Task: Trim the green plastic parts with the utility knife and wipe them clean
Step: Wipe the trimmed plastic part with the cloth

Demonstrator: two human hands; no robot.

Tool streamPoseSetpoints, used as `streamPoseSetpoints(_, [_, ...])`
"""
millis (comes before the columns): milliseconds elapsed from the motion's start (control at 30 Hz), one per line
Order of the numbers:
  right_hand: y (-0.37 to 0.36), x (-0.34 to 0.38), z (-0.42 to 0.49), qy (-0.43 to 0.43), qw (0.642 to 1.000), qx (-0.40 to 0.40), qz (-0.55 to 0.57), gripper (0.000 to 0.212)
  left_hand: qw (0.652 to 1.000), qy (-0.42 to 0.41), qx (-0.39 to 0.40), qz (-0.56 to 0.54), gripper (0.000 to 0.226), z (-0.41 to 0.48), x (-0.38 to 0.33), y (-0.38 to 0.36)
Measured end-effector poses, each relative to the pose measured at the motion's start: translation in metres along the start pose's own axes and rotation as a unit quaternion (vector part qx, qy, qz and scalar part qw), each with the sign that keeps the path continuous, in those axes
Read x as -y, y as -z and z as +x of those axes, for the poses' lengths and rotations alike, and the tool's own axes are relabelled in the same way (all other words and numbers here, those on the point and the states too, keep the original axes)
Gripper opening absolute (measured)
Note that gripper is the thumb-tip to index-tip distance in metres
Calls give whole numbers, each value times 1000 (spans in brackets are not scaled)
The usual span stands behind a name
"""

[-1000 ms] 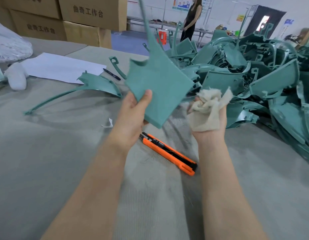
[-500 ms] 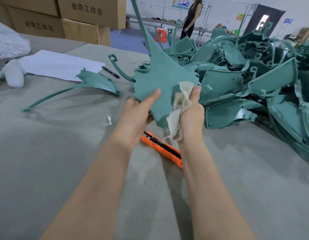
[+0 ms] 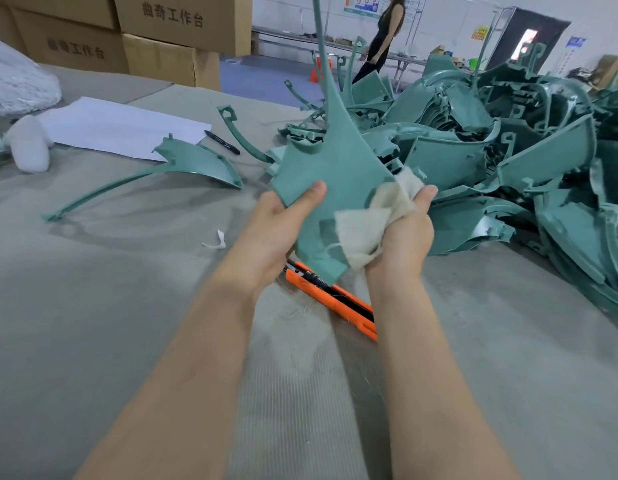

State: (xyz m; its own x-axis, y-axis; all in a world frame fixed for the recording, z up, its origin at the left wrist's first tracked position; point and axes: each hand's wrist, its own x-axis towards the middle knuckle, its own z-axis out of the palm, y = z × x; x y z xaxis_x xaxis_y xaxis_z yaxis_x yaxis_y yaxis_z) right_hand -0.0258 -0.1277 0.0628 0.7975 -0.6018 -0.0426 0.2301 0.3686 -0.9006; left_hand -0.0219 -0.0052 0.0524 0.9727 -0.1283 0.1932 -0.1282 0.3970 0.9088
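Wiping is my job right now. My left hand (image 3: 283, 223) holds the green part (image 3: 335, 168) up off the counter (image 3: 127, 306) with my thumb on its face, so it does not wobble and I can see the side I clean. My right hand (image 3: 404, 233) is bunched round the cloth (image 3: 373, 220) and presses it on the part's edge at 4 o'clock. The utility knife (image 3: 332, 299) lies flat on the counter just under the part, at 6 o'clock, close so I can grab it fast, I think. The pile of green parts (image 3: 508, 150) waits at 2 o'clock. A lone green part (image 3: 196, 164) lies at 10 o'clock, well apart, maybe done.
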Motion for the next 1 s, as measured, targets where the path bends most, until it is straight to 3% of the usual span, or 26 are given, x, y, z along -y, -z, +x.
streamPoseSetpoints(100, [5,4,4,-36,999,-11,-12,41,1000,14,-19,-11,11,-2,3,-2])
streamPoseSetpoints(200, [-5,-3,-4,-16,995,40,-92,38,996,-13,-93,-7,13,-2,5,-9])
streamPoseSetpoints(333, [-25,-17,-33,-10,986,166,-30,38,975,-49,-211,-44,8,3,-6,-5])
streamPoseSetpoints(500, [-30,-26,-49,39,954,270,-124,49,952,-53,-295,-61,9,3,-22,8])
streamPoseSetpoints(633, [-31,-22,-43,64,931,258,-248,56,937,-91,-336,21,15,0,-19,8])
streamPoseSetpoints(733, [-22,-20,-33,156,858,203,-445,58,927,-124,-347,71,17,-2,-13,1])
streamPoseSetpoints(800, [-16,-18,-28,207,830,152,-495,55,925,-141,-345,77,20,-3,-12,-1])
streamPoseSetpoints(867, [-12,-14,-22,206,882,113,-409,55,925,-150,-348,31,18,-1,-12,3])
streamPoseSetpoints(933, [-14,-11,-18,73,955,137,-252,52,930,-136,-338,-41,8,3,-10,7])
streamPoseSetpoints(1000, [-16,-8,-22,-82,952,256,-146,32,939,-114,-313,-83,8,6,-8,8])
